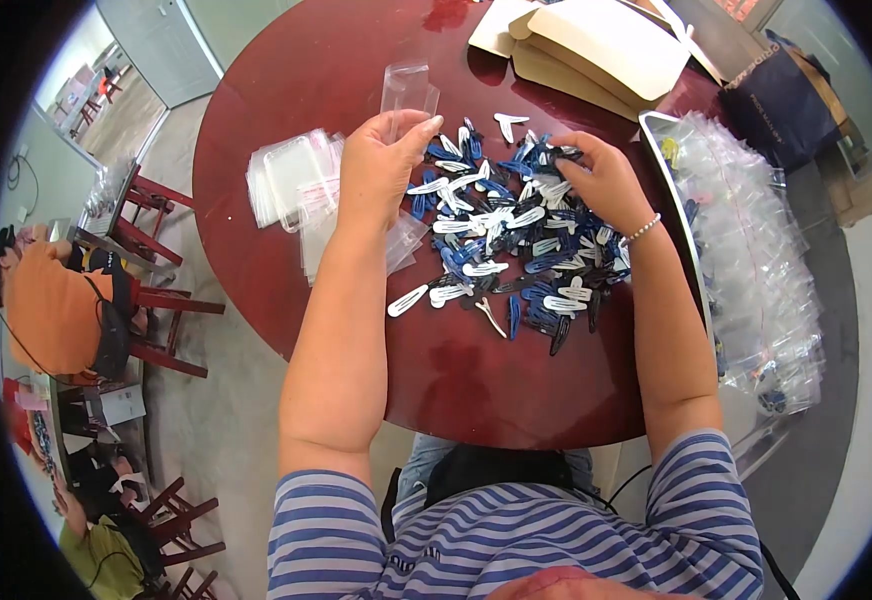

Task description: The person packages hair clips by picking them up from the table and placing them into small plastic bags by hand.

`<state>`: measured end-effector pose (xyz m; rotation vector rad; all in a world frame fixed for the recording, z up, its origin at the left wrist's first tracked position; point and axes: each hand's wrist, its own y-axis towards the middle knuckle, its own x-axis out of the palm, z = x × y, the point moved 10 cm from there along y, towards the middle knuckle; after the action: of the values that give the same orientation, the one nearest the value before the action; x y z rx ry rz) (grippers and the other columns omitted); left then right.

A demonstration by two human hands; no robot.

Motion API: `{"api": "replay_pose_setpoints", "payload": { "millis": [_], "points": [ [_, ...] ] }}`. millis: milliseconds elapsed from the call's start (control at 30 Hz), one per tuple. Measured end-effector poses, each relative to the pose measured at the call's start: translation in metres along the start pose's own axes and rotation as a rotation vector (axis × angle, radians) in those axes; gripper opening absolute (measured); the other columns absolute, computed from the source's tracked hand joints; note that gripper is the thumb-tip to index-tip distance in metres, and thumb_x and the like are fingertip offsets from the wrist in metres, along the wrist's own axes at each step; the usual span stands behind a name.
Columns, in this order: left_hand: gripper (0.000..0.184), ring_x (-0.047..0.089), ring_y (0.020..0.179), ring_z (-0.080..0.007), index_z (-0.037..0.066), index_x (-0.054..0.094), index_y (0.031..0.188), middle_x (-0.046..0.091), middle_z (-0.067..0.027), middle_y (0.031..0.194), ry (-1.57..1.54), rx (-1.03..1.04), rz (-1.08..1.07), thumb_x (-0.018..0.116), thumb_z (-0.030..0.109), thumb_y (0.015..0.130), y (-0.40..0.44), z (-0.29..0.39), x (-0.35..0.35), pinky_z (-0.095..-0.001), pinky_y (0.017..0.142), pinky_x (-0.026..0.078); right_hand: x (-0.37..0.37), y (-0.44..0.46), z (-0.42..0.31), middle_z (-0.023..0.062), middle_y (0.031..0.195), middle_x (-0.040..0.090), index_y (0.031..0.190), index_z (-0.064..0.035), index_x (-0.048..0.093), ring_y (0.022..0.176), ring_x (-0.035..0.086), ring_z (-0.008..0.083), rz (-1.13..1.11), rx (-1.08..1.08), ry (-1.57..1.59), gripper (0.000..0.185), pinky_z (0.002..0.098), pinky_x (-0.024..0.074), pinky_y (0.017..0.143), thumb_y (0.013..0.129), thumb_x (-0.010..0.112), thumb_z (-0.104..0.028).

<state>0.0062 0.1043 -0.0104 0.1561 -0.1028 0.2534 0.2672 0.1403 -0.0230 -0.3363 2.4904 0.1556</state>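
Observation:
A pile of blue, white and black hair clips [496, 225] lies on the dark red round table [256, 90]. My left hand [384, 160], at the pile's upper left, pinches a small clear plastic bag [406, 88] that stands up from its fingers. At the upper right of the pile, my right hand [606, 180] has thumb and fingers closed around a dark hair clip [568, 156]. Left of my left forearm lies a stack of clear bags [291, 180], with more loose bags partly hidden behind the forearm.
Open cardboard boxes [601, 50] lie at the table's far side. A white-rimmed tray [676, 220] on the right holds many filled clear bags [746, 250]. Beyond it is a dark bag [781, 110]. Two people sit on the left near red stools [171, 300].

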Motion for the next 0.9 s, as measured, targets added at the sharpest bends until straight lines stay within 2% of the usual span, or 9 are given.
{"api": "replay_pose_setpoints", "payload": {
  "millis": [67,100,200,367,533,633,767,833,900],
  "points": [
    [0.031,0.056,0.072,-0.0075,0.002,0.068,0.095,0.065,-0.002,0.081,0.006,-0.003,0.008,0.077,0.024,0.077,-0.001,0.0,-0.001,-0.0233,0.066,0.045,-0.004,-0.022,-0.064,0.0081,0.102,0.067,0.105,-0.0027,0.064,0.084,0.064,0.0189,0.245,-0.549,-0.301,0.024,0.0299,0.0513,0.076,0.082,0.065,-0.007],
    [0.029,0.055,0.071,-0.0071,0.002,0.068,0.095,0.065,-0.0016,0.081,0.009,-0.002,0.005,0.077,0.024,0.078,-0.001,0.002,0.0,-0.0227,0.065,0.044,0.002,-0.027,-0.078,0.0146,0.108,0.066,0.103,-0.002,0.065,0.093,0.064,0.03,0.252,-0.6,-0.385,0.026,0.0358,0.0502,0.084,0.078,0.069,-0.009],
    [0.026,0.055,0.069,-0.0064,0.002,0.068,0.093,0.064,-0.0009,0.08,-0.009,-0.008,-0.006,0.076,0.021,0.078,-0.003,0.003,0.002,-0.0216,0.062,0.044,0.036,-0.03,-0.095,0.0124,0.108,0.066,0.1,-0.0042,0.066,0.094,0.063,0.0311,0.089,-0.576,-0.434,0.023,0.0365,0.0505,0.083,0.078,0.068,-0.011],
    [0.021,0.055,0.066,-0.0054,0.001,0.068,0.09,0.064,-0.0001,0.077,-0.043,-0.011,-0.032,0.075,0.018,0.079,-0.002,0.0,0.005,-0.021,0.058,0.044,0.082,-0.024,-0.11,0.0087,0.088,0.064,0.093,-0.006,0.067,0.083,0.062,0.0297,-0.076,-0.597,-0.444,0.015,0.0397,0.0506,0.074,0.08,0.065,-0.014],
    [0.021,0.056,0.066,-0.0063,0.001,0.067,0.09,0.064,-0.0006,0.078,-0.05,0.015,-0.018,0.074,0.018,0.08,0.0,0.001,0.004,-0.0212,0.059,0.045,0.105,-0.006,-0.102,0.0105,0.085,0.064,0.088,-0.0042,0.066,0.081,0.062,0.0306,-0.144,-0.545,-0.533,0.014,0.0401,0.0496,0.072,0.081,0.065,-0.017],
    [0.022,0.056,0.066,-0.0066,0.001,0.067,0.091,0.065,-0.0012,0.078,-0.06,0.029,0.005,0.074,0.019,0.079,0.001,0.005,-0.001,-0.0215,0.058,0.046,0.1,0.008,-0.098,0.0144,0.077,0.065,0.084,-0.0017,0.062,0.074,0.062,0.0302,-0.205,-0.451,-0.343,0.014,0.0377,0.0485,0.068,0.08,0.065,-0.015],
    [0.022,0.057,0.067,-0.0075,0.001,0.066,0.092,0.065,-0.0027,0.08,-0.09,0.037,0.017,0.074,0.017,0.079,0.002,0.007,-0.006,-0.0222,0.057,0.047,0.097,0.029,-0.102,0.0154,0.081,0.066,0.089,-0.0013,0.064,0.076,0.063,0.0321,-0.167,-0.421,-0.27,0.015,0.0383,0.0494,0.07,0.08,0.064,-0.013],
    [0.022,0.058,0.067,-0.0079,0.0,0.066,0.092,0.066,-0.0031,0.081,-0.099,0.041,0.022,0.074,0.017,0.08,0.003,0.006,-0.007,-0.0224,0.058,0.047,0.109,0.032,-0.119,0.0168,0.087,0.066,0.094,-0.0017,0.065,0.083,0.063,0.0343,-0.107,-0.613,-0.381,0.018,0.0395,0.0502,0.075,0.078,0.064,-0.011],
    [0.021,0.06,0.069,-0.009,-0.001,0.066,0.091,0.066,-0.0042,0.081,-0.157,0.043,0.015,0.073,0.015,0.08,0.004,0.005,-0.007,-0.023,0.061,0.048,0.122,0.045,-0.114,0.0172,0.09,0.066,0.095,-0.0018,0.066,0.086,0.063,0.0352,-0.119,-0.595,-0.419,0.02,0.0404,0.0501,0.077,0.077,0.065,-0.01]
  ]
}}
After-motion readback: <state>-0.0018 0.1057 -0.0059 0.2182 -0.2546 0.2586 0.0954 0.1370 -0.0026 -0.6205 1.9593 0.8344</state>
